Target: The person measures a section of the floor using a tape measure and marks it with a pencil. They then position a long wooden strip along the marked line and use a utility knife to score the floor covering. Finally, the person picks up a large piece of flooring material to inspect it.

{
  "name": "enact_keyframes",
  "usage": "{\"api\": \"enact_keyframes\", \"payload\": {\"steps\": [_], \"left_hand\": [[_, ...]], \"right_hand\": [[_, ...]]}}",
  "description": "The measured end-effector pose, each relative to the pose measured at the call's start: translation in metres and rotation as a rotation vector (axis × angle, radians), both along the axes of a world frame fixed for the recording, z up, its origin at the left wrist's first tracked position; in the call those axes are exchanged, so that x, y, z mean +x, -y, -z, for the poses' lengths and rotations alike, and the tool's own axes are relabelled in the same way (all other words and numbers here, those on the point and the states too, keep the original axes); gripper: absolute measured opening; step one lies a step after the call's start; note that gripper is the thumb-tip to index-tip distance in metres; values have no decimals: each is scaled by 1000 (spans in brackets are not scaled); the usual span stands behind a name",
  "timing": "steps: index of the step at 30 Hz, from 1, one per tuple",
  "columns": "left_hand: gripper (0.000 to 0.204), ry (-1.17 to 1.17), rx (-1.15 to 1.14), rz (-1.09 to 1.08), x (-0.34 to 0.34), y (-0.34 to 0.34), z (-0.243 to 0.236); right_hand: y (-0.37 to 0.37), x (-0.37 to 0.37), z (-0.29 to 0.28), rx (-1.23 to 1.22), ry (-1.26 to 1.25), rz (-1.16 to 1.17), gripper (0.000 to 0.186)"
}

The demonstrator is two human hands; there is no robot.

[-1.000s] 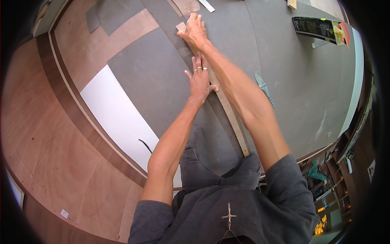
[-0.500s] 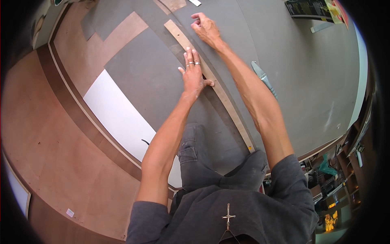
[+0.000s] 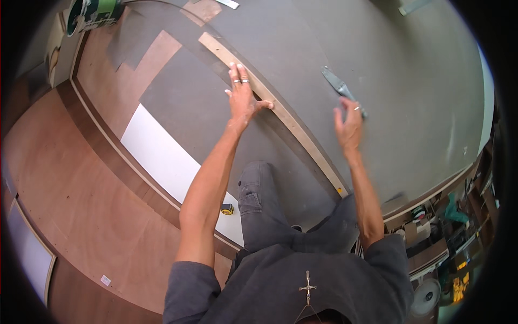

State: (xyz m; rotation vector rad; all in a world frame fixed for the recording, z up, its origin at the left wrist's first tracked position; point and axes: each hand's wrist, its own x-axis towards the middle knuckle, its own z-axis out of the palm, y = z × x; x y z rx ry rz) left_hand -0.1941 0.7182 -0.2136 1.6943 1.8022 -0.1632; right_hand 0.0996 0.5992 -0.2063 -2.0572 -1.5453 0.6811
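My left hand (image 3: 241, 100) lies with fingers stretched along a long, narrow wooden strip (image 3: 298, 128), its thumb resting across the strip. The strip runs diagonally over a large grey sheet (image 3: 407, 135), its lower end close to my knee. To the right, my right hand (image 3: 349, 128) is over the handle of a grey-green cutter knife (image 3: 335, 82), fingers apart and slightly blurred. The knife lies on the sheet with its pale blade end pointing away from me. Whether the fingertips touch its handle, I cannot tell.
A white strip of panel (image 3: 162, 154) lies on the left, with a yellow and black tape measure (image 3: 227, 209) near its lower end. Brown plywood (image 3: 81, 178) lies beyond it. A green bucket (image 3: 100, 15) stands far left; cluttered tools and shelving (image 3: 431, 232) fill the lower right.
My right hand has moved from beside the strip's far end back and right, to the knife. My left hand stays on the strip. The view has shifted, bringing the bucket and tape measure in.
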Motion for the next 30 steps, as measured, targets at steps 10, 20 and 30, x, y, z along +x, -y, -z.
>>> {"api": "enact_keyframes", "payload": {"steps": [10, 20, 30], "left_hand": [[161, -23, 16, 34, 3, 6, 0], [167, -34, 48, 151, 1, 6, 6], [157, -13, 110, 144, -13, 12, 21]], "right_hand": [[82, 35, -2, 71, 318, 100, 50], [-23, 48, 51, 104, 193, -212, 35], [-127, -170, 29, -215, -277, -322, 36]]}}
